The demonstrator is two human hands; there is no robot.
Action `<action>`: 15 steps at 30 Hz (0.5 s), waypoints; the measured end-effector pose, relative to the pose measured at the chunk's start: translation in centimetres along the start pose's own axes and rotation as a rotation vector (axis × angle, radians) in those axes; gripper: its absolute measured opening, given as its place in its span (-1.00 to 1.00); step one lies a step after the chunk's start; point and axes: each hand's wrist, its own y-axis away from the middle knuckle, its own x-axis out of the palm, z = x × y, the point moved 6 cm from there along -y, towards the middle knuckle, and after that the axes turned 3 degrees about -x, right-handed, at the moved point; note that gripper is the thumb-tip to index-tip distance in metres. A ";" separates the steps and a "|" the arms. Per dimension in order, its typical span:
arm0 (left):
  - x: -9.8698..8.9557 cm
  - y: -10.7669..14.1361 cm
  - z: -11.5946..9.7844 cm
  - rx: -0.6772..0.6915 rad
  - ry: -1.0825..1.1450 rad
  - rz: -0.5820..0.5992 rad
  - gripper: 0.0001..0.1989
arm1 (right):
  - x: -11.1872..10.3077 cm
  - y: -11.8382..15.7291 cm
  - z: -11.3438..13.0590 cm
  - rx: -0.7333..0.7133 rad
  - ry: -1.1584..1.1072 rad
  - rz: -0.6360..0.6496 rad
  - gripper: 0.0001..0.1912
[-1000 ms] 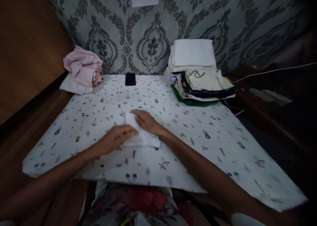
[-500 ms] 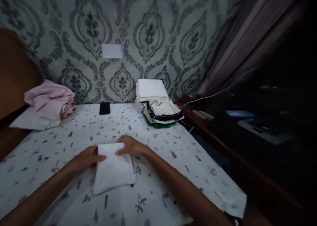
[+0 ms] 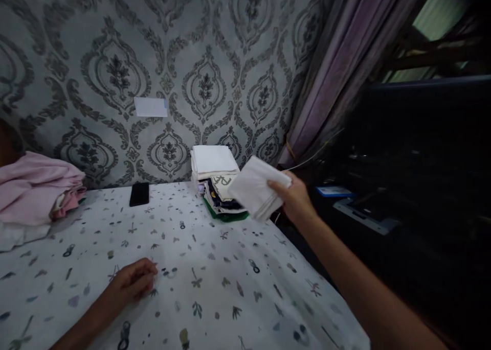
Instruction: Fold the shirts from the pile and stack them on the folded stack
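Note:
A small folded white cloth (image 3: 255, 189) is raised off the bed, with my right hand (image 3: 295, 194) gripping its right edge, thumb on top. It is held in front of the stack of folded clothes (image 3: 226, 207) and hides part of that stack's right side. Whether cloth and stack touch cannot be made out. On top of the stack's back part lies a folded white piece (image 3: 215, 159); lower in front are cream, dark and green pieces. My left hand (image 3: 134, 279) rests over the patterned sheet (image 3: 207, 268), holding nothing, its fingers loosely bent and the thumb a little apart.
A black phone (image 3: 139, 194) lies near the wall. Heaped pink cloth (image 3: 40, 186) sits at the far left on something white. Right of the bed's edge is a dark area with a blue-edged object (image 3: 335, 191). A purple curtain (image 3: 326, 89) hangs at the right.
The white cloth has left the sheet and moved up and right in my right hand. My left hand has let go of it and come lower. The view has swung to the right.

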 end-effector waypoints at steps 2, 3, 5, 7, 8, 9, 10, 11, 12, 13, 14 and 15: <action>-0.1 -0.1 0.7 0.000 0.003 0.004 -0.42 | -1.1 -3.3 1.3 -0.255 0.187 -0.147 -0.72; 0.0 0.0 0.8 0.000 -0.004 0.006 -0.42 | -0.6 -4.4 1.2 -0.347 0.288 -0.183 -0.79; 0.1 0.2 0.5 0.005 -0.029 0.003 -0.44 | 2.3 -5.7 -0.5 -0.416 0.519 -0.144 -0.87; 0.1 0.4 0.1 0.015 -0.057 -0.013 -0.46 | 6.5 -5.7 -4.1 -0.369 0.728 0.003 -0.80; 0.1 0.5 0.0 0.020 -0.067 -0.021 -0.47 | 8.5 -5.2 -6.0 -0.340 0.781 0.069 -0.75; 0.2 0.6 -0.1 0.022 -0.074 -0.027 -0.49 | 10.2 -4.6 -7.8 -0.319 0.812 0.124 -0.72; 0.2 0.6 -0.1 0.024 -0.079 -0.029 -0.50 | 11.5 -3.9 -9.4 -0.304 0.837 0.163 -0.68; 0.1 0.6 -0.1 0.026 -0.084 -0.027 -0.51 | 12.5 -3.3 -10.6 -0.297 0.849 0.191 -0.65; 0.1 0.6 -0.1 0.030 -0.092 -0.025 -0.52 | 13.0 -2.8 -11.5 -0.293 0.864 0.217 -0.62; 0.1 0.6 -0.1 0.035 -0.105 -0.024 -0.53 | 13.2 -2.6 -12.1 -0.291 0.879 0.240 -0.60; 0.0 0.6 -0.1 0.042 -0.121 -0.025 -0.54 | 13.2 -2.5 -12.5 -0.292 0.891 0.269 -0.58; 0.0 0.6 -0.2 0.049 -0.136 -0.025 -0.54 | 13.0 -2.6 -12.5 -0.295 0.900 0.303 -0.58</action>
